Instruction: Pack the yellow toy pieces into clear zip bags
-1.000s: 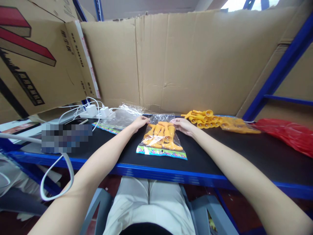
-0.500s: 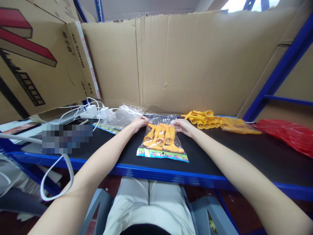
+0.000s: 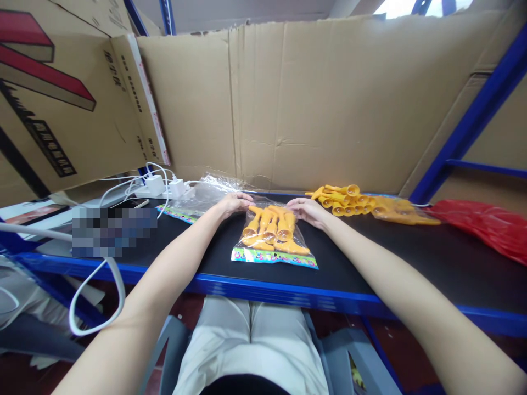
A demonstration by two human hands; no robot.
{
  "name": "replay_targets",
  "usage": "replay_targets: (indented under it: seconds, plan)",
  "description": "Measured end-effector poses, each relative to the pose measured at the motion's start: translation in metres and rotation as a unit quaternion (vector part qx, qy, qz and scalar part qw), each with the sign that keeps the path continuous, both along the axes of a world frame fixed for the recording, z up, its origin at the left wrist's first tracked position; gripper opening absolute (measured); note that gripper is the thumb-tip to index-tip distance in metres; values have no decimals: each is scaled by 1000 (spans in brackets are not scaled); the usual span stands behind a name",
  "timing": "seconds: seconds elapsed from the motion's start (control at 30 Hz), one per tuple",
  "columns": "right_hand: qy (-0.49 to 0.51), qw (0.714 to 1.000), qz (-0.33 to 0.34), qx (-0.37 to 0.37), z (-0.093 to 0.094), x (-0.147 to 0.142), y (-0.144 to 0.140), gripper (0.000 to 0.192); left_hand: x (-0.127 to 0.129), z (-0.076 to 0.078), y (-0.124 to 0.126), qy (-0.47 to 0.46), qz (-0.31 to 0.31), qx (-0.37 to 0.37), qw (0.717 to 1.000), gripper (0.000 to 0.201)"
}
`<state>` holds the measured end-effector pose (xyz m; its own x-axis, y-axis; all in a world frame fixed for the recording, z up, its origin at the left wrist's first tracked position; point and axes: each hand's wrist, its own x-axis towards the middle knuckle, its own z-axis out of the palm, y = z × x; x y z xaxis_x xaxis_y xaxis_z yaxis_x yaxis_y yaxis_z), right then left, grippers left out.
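A clear plastic bag with a colourful printed bottom strip lies on the black shelf top, filled with several orange plastic toys. My left hand pinches the bag's far left top corner. My right hand grips its far right top corner. The bag's open end is gathered between both hands.
A loose heap of orange toys lies to the right, with a red plastic bag beyond it. A stack of empty clear bags lies to the left, near white chargers and cables. Cardboard walls close off the back.
Both hands have drawn slightly closer together at the bag's top, bunching it, and the bag has shortened and shifted a little toward me.
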<state>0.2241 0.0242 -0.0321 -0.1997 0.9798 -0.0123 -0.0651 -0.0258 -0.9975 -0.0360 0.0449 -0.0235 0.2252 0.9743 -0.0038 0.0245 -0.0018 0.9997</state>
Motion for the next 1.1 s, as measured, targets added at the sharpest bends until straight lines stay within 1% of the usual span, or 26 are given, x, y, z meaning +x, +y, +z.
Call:
replay_targets:
  seconds: [0.17, 0.3, 0.37, 0.47, 0.53, 0.6, 0.7, 0.8, 0.87, 0.97, 1.03, 1.1]
  plan:
    - [6, 1000, 18, 1, -1, 2, 2, 8, 2, 0, 1, 42, 11, 44, 998, 9]
    - [-1, 1000, 13, 5, -3, 4, 4, 11, 5, -2, 3, 96, 24, 86, 991, 14]
    - [-22, 999, 10, 29, -5, 5, 6, 11, 6, -3, 3, 126, 27, 113, 985, 14]
    - [-75, 993, 9, 86, -8, 6, 8, 9, 4, -4, 4, 181, 19, 166, 969, 17]
    - [-128, 983, 9, 128, -8, 7, 9, 9, 3, -4, 5, 229, 12, 209, 951, 22]
    - [-189, 968, 19, 166, -7, 9, 10, 11, 2, -4, 5, 289, 9, 247, 925, 27]
    - [-275, 934, 41, 226, -5, 11, 12, 12, 2, -2, 4, 365, 8, 292, 884, 33]
    - [-335, 899, 60, 275, -3, 13, 14, 11, 3, -1, 2, 410, 13, 335, 848, 34]
    - [-365, 884, 65, 285, -3, 13, 14, 10, 4, -1, 1, 435, 14, 359, 826, 34]
    - [-402, 869, 62, 282, 0, 13, 12, 10, 5, -1, 0, 469, 6, 390, 792, 31]
    - [-418, 865, 68, 268, 4, 12, 9, 10, 6, 0, -2, 492, 4, 409, 768, 28]
    - [-421, 872, 85, 237, 8, 11, 4, 11, 7, 1, -5, 512, 9, 426, 745, 26]
